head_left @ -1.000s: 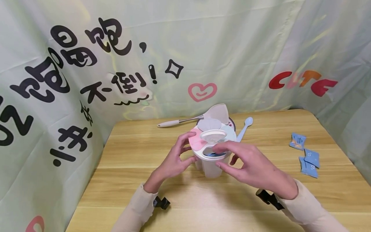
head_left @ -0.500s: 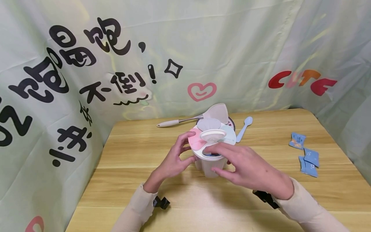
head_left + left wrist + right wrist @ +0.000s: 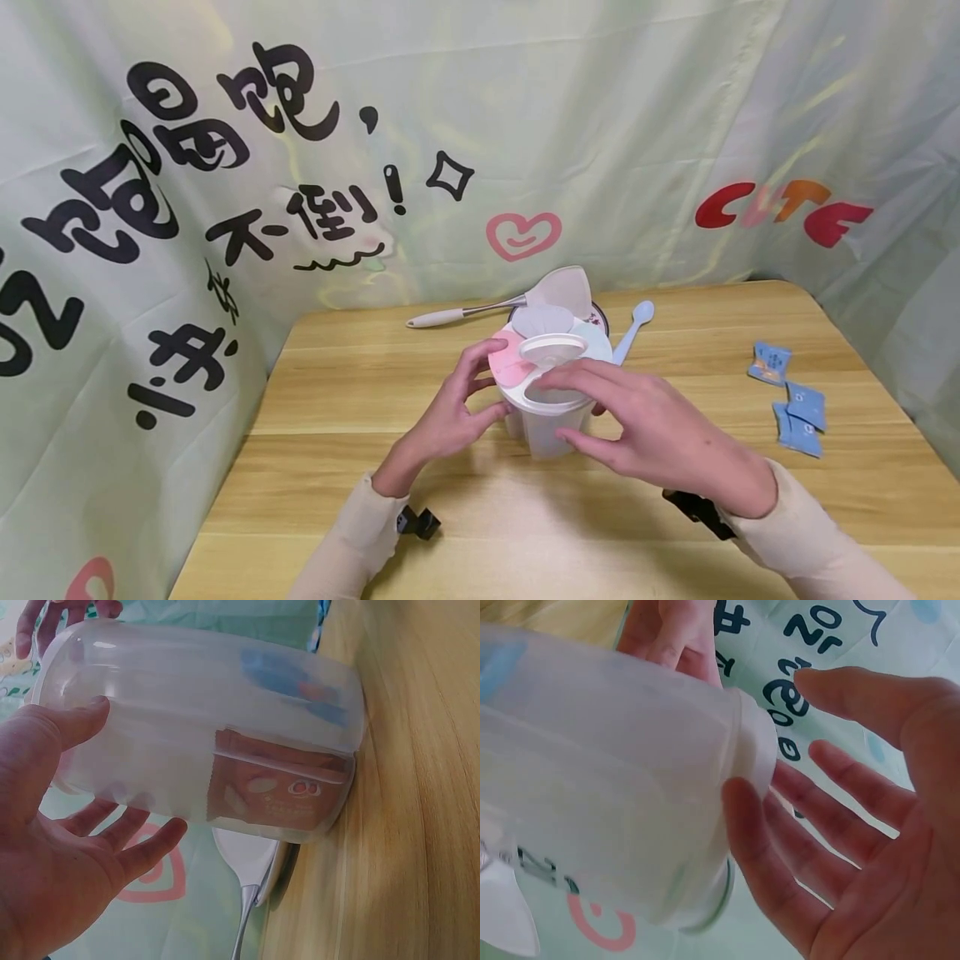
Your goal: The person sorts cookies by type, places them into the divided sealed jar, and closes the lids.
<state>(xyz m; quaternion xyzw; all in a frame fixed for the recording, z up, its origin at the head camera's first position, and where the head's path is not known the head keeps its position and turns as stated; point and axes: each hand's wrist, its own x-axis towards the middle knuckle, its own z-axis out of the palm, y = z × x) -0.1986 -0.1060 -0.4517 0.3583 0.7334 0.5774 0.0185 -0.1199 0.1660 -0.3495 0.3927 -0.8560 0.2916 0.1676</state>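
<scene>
A translucent divided storage container (image 3: 551,435) stands on the wooden table, its top split into pink, purple, blue and white sections. The white flip lid (image 3: 553,348) is raised over the near compartment. My left hand (image 3: 450,421) holds the container's left side, thumb in front and fingers behind. My right hand (image 3: 652,425) is at the opening, fingertips right at its rim, thumb apart by the front wall, with nothing visible in its grasp. Through the wall, the left wrist view shows a blue packet (image 3: 300,686) low in one compartment and a brown packet (image 3: 277,784) in another.
Behind the container, a spatula (image 3: 561,293) lies over a dark-rimmed dish (image 3: 600,319). A light blue spoon (image 3: 634,332) lies to its right. Further right are three small blue packets (image 3: 807,407). A printed cloth (image 3: 630,150) hangs behind the table.
The blue packet seen in the opening earlier no longer shows there. My right hand dipped left into the opening, then drew back slightly up and right. My left hand stays put.
</scene>
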